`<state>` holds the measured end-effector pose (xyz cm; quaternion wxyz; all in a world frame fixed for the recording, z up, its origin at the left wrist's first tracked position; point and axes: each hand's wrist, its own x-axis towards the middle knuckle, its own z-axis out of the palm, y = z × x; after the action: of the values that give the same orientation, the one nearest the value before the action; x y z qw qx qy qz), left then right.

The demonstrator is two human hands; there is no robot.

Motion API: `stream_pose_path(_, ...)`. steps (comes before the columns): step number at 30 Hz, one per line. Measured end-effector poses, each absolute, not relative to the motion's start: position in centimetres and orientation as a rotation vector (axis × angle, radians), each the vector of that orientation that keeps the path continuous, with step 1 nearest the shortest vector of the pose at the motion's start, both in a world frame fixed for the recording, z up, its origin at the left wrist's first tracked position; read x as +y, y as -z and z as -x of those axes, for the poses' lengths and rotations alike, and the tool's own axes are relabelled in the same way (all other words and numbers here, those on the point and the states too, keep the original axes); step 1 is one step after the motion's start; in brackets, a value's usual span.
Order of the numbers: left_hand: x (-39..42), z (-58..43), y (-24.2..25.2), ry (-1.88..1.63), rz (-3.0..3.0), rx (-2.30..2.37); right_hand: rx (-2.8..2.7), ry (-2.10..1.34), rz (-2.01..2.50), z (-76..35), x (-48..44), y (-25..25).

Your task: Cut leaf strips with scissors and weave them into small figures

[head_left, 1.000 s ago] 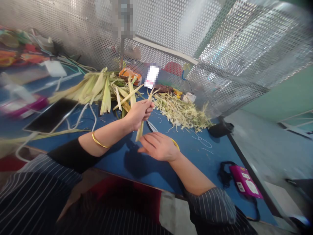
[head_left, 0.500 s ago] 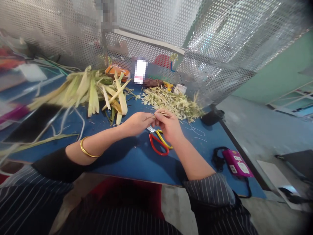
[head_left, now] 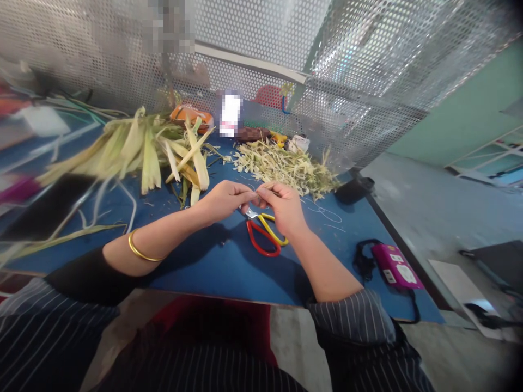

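Note:
My left hand (head_left: 225,198) and my right hand (head_left: 284,206) meet above the blue table (head_left: 212,261), fingertips pinched together on a thin pale leaf strip (head_left: 269,187) between them. Most of the strip is hidden by the fingers. Scissors with a red and a yellow handle (head_left: 263,235) lie on the table just under my hands. A bundle of long pale green leaves (head_left: 143,147) lies to the left. A heap of small leaf cuttings (head_left: 286,166) lies beyond my hands.
A perforated metal screen (head_left: 347,81) walls the table's back and right. A black tablet (head_left: 44,204) with white cables lies at left. A pink device (head_left: 396,267) with a black cord sits near the right edge, beside a black object (head_left: 353,190).
The left hand lowered the leaf strip from upright, and the right hand rose from the table to pinch it too. The scissors under the right hand came into view.

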<state>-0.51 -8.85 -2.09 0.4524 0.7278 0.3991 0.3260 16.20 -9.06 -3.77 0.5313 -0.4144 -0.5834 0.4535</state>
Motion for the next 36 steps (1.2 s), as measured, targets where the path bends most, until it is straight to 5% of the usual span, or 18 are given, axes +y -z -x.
stream_pose_path(11,-8.6,0.9,2.0,-0.729,-1.563,1.006,-1.660,-0.984,1.223,-18.5,-8.0,3.3)
stream_pose_path(15,-8.1,1.0,2.0,-0.871,-1.172,0.989,-1.618,-0.635,1.522,-26.6,-6.4,2.1)
stream_pose_path(17,-7.8,1.0,2.1,-0.908,-1.050,0.964,-1.596,-0.097,2.043,-30.9,-5.8,2.5)
stream_pose_path(19,-7.7,1.0,2.1,-0.901,-0.976,0.948,-1.594,-0.086,2.348,-34.1,-5.3,3.4)
stream_pose_path(36,-8.0,0.7,2.6,-0.816,-0.976,0.927,-1.679,-0.060,2.167,-35.5,-3.8,6.1)
